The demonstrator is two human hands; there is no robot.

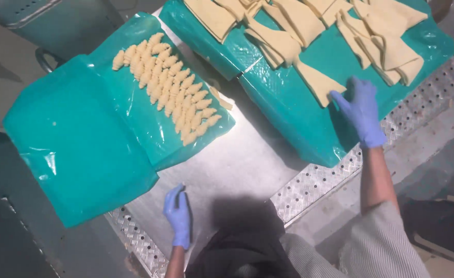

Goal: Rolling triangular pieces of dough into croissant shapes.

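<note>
- The right hand in a blue glove lies spread on the teal plastic sheet at the steel worktop's right edge, fingertips touching the point of a pale triangular strip of raw dough.
- More cut dough strips pile across that sheet toward the far edge.
- The gloved left hand hangs open and empty over the near edge.
- Rolled dough crescents sit in rows on a second teal sheet at the left edge.
</note>
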